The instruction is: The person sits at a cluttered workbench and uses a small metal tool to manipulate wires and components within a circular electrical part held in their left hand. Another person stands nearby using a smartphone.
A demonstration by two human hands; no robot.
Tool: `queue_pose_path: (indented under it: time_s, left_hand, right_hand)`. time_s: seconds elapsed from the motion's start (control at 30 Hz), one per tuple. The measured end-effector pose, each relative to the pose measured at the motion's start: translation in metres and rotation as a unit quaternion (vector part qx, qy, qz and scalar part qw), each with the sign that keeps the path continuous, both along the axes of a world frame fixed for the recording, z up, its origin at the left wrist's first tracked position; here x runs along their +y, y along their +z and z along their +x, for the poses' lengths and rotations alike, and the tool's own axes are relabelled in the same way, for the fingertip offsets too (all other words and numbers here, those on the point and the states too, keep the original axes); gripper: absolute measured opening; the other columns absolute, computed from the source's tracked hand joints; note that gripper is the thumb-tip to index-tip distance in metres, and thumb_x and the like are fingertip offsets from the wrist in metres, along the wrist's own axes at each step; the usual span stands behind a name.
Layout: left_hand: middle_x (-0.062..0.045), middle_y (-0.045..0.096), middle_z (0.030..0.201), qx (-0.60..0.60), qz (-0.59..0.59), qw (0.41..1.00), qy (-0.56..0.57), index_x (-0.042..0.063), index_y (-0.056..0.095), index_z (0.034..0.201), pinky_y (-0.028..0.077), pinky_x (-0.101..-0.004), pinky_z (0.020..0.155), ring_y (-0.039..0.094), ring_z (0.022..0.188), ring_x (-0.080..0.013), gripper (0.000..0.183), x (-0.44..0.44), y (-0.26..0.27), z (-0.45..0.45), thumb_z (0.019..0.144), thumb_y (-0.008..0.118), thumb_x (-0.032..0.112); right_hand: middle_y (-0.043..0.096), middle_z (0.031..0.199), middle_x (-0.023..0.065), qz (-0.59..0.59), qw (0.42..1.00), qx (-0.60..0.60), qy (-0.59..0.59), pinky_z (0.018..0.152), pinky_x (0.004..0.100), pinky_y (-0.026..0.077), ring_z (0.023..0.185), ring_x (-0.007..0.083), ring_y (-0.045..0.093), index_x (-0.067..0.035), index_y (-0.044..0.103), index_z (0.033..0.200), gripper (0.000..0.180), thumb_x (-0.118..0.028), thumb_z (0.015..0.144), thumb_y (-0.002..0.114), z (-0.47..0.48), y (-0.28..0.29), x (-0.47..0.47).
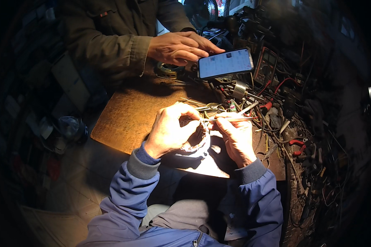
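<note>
Under bright lamp light, a ring-shaped part, seemingly a motor stator with windings (196,149), stands at the near edge of the wooden board. My left hand (174,129) pinches its upper rim between thumb and forefinger; whether the fingertips also hold a wire is too small to tell. In my right hand (235,136) is a slim metal tool (239,119), perhaps tweezers, lying across the fingers with its tip pointing left at the ring's upper rim. Glare washes out detail on the ring and on both hands.
Across the wooden board (126,114), another person's hands (179,48) are at a smartphone (225,64). A multimeter (265,66), a metal cylinder on a shaft (240,89), tangled wires and red-handled pliers (297,147) crowd the right side. A metal ring (167,71) lies at the far edge.
</note>
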State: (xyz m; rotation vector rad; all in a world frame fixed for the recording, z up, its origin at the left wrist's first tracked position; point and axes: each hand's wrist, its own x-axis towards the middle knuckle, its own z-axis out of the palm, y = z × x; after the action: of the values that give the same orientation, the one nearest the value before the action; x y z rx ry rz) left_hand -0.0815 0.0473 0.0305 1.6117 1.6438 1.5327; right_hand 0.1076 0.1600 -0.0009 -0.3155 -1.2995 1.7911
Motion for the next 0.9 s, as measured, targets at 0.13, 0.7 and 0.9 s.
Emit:
queue_pose_path:
  time_s: [0.13, 0.7, 0.9]
  left_hand:
    - [-0.009, 0.077, 0.100, 0.012, 0.000, 1.000, 0.004, -0.002, 0.077, 0.101, 0.058, -0.0309, 0.088, 0.073, 0.094, -0.0152, 0.012, 0.0010, -0.0006, -0.0003, 0.090, 0.077, 0.001]
    - [-0.010, 0.078, 0.097, 0.025, 0.013, 1.000, 0.006, -0.002, 0.078, 0.099, 0.058, -0.0320, 0.087, 0.073, 0.093, -0.0168, 0.011, -0.0003, 0.0031, 0.0011, 0.090, 0.076, 0.003]
    - [-0.010, 0.077, 0.097, 0.007, 0.012, 1.000, 0.004, -0.003, 0.076, 0.099, 0.058, -0.0317, 0.087, 0.073, 0.093, -0.0163, 0.011, 0.0000, 0.0000, 0.0008, 0.089, 0.076, 0.002]
  right_hand:
    - [0.078, 0.102, 0.0163, 0.010, 1.000, -0.003, -0.006, 0.087, 0.0381, 0.065, 0.089, 0.0246, 0.078, 0.005, 0.073, 0.112, 0.018, -0.005, 0.098, 0.077, 0.0007, -0.0053, 0.0027]
    - [0.079, 0.103, 0.0175, 0.026, 1.000, -0.001, 0.009, 0.088, 0.0370, 0.064, 0.090, 0.0234, 0.078, 0.005, 0.074, 0.113, 0.018, -0.005, 0.098, 0.077, 0.0004, -0.0042, 0.0040]
    - [0.079, 0.103, 0.0166, 0.018, 1.000, -0.005, 0.001, 0.086, 0.0367, 0.064, 0.089, 0.0228, 0.077, 0.005, 0.074, 0.112, 0.018, -0.004, 0.097, 0.077, 0.0000, -0.0034, 0.0030]
